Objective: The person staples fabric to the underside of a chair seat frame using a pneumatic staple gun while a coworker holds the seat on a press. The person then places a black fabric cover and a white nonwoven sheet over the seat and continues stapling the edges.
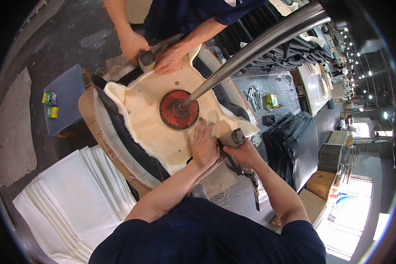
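Observation:
A cream-coloured moulded shell (149, 134) with raised corners lies over black covering material (115, 121), inside a padded holder (92, 114). A red round disc (171, 111) on the end of a slanting metal rod (259, 47) rests on the shell's middle. My left hand (204, 148) lies on the shell's near edge, fingers stretched out. Beside it, my right hand (246, 154) is wrapped round a staple gun (237, 136) at the near right corner; its nose is hidden. Across from me, a co-worker's hand (134, 45) grips another staple gun (146, 59), the other hand (169, 60) on the shell's far edge.
White sheets (70, 189) are stacked at the lower left. Small yellow-green boxes (53, 112) stand on a grey-blue surface (66, 94) at the left. To the right are metal staple strips (254, 97), a yellow box (273, 100) and a pile of black sheets (295, 141).

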The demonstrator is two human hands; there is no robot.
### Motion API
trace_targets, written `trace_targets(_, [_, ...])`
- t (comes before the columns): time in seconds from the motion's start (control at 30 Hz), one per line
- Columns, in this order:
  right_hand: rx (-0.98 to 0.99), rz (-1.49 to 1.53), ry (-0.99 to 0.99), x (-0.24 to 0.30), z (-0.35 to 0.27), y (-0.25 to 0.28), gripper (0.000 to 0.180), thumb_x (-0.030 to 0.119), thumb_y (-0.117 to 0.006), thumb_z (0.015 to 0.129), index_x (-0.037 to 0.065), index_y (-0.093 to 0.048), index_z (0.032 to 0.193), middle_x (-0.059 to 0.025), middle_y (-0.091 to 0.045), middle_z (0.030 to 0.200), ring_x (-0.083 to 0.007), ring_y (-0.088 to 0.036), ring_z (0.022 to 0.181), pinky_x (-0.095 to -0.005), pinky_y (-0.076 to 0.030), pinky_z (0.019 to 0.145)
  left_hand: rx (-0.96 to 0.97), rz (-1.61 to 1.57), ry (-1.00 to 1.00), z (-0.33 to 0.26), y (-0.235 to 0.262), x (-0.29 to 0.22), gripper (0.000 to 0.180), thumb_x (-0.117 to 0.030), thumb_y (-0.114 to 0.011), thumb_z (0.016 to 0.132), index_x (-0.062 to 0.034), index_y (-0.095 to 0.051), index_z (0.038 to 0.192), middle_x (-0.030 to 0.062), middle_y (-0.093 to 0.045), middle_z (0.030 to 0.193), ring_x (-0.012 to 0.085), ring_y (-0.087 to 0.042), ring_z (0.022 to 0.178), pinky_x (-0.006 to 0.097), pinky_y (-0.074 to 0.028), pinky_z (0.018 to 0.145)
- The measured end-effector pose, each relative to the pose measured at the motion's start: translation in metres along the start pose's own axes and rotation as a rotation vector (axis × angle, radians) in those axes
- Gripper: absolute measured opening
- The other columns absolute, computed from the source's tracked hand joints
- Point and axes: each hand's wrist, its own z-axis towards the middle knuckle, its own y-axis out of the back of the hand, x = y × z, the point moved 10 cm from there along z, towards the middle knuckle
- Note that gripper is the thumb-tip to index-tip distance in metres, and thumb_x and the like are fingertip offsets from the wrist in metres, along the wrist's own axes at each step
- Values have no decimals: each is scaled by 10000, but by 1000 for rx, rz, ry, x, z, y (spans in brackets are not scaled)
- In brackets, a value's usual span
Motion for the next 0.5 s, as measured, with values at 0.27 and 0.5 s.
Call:
trace_targets(0.27, [45,75,46,0,-9,3,278,254,-867,980,14,-731,953,-20,-674,666,-113,-627,537,-316,-464,495,-12,14,20,4,-1,1,192,-149,-749,887,-25,-845,997,156,-492,1660,403,-285,1666,565,-196,1379])
trace_targets(0.5, [71,32,42,-1,-2,-3,349,264,-876,980,-20,-751,1141,-66,-768,872,-112,-656,580,-325,-520,516,0,11,36,1,-2,2,188,-149,-739,895,-22,-850,980,154,-494,1659,402,-286,1666,565,-196,1379])
